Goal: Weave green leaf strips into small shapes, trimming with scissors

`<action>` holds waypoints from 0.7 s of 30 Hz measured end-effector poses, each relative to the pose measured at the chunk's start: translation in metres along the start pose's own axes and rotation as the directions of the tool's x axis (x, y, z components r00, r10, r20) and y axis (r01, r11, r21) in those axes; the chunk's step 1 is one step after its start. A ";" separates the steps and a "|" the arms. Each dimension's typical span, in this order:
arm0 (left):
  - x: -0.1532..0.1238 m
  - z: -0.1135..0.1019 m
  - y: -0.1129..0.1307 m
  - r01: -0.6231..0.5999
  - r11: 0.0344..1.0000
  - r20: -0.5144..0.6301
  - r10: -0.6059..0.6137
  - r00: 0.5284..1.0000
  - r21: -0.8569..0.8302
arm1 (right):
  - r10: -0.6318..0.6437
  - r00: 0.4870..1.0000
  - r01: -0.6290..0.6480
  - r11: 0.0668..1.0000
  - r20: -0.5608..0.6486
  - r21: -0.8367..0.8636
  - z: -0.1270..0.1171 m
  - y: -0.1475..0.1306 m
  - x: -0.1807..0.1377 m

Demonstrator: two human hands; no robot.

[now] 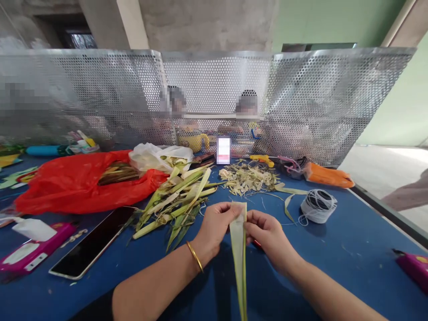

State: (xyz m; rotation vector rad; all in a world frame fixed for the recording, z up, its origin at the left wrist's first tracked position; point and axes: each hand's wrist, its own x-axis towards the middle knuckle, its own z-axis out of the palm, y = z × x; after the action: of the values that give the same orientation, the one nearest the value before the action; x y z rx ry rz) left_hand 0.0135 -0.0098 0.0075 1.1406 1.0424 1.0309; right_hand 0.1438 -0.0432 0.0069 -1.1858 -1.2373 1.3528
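A long pale green leaf strip [238, 249] hangs down the middle of the view, its wide cut end uppermost and its length narrowing toward the bottom edge. My left hand [219, 223] pinches it near the top from the left, thumb across its face. On the other side, my right hand [265, 229] holds the strip's right edge between thumb and curled fingers. A small red item [257, 243] shows partly beneath the right hand; its kind is hidden. Beyond the left hand lies a heap of long leaf strips [180, 200]. Small leaf scraps [250, 177] are piled farther back.
Left on the blue table [337, 276] are a red plastic bag [73, 183], a white bag [157, 156], a dark phone [95, 243] and a magenta power strip [36, 249]. Rightward stand a string spool [318, 206] and an orange packet [329, 175]. A perforated metal screen [214, 84] closes the back; people sit behind it.
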 end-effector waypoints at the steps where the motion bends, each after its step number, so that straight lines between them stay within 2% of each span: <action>1: 0.002 -0.002 -0.002 0.075 0.995 0.010 -0.075 0.997 -0.065 | 0.024 0.999 -0.024 0.999 0.026 0.028 0.000 0.000 0.000; 3: 0.004 -0.006 -0.005 0.125 0.987 0.026 -0.123 0.992 -0.105 | 0.062 0.995 -0.066 0.996 0.073 0.053 0.001 0.003 0.000; 6: 0.003 -0.008 -0.006 0.008 0.999 -0.037 -0.006 0.999 0.043 | 0.078 0.993 -0.077 0.997 0.086 -0.014 0.004 0.008 -0.001; 9: -0.002 -0.006 -0.006 -0.131 0.954 -0.097 0.163 0.982 0.271 | -0.024 1.000 0.024 0.979 0.002 -0.203 0.007 0.017 -0.003; 12: -0.004 -0.004 -0.006 -0.175 0.927 -0.072 0.210 0.975 0.331 | -0.112 0.992 0.088 0.942 -0.057 -0.324 0.006 0.024 -0.001; 15: -0.002 -0.004 -0.007 -0.119 0.959 -0.070 0.141 0.987 0.255 | -0.061 0.997 0.048 0.971 -0.051 -0.234 0.003 0.024 0.002; 19: 0.002 -0.005 -0.011 0.054 0.998 -0.040 -0.054 0.998 -0.013 | 0.038 0.999 -0.039 0.997 -0.011 -0.069 0.001 0.016 0.003; 21: 0.003 -0.004 -0.013 0.092 0.993 0.002 -0.092 0.996 -0.080 | 0.037 0.998 -0.039 0.998 -0.043 -0.046 0.001 0.013 0.004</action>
State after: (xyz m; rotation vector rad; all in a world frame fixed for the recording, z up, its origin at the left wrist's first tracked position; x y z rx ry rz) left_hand 0.0111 -0.0081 -0.0062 1.0175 1.0364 0.9922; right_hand 0.1419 -0.0407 -0.0066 -1.2699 -1.2282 1.3258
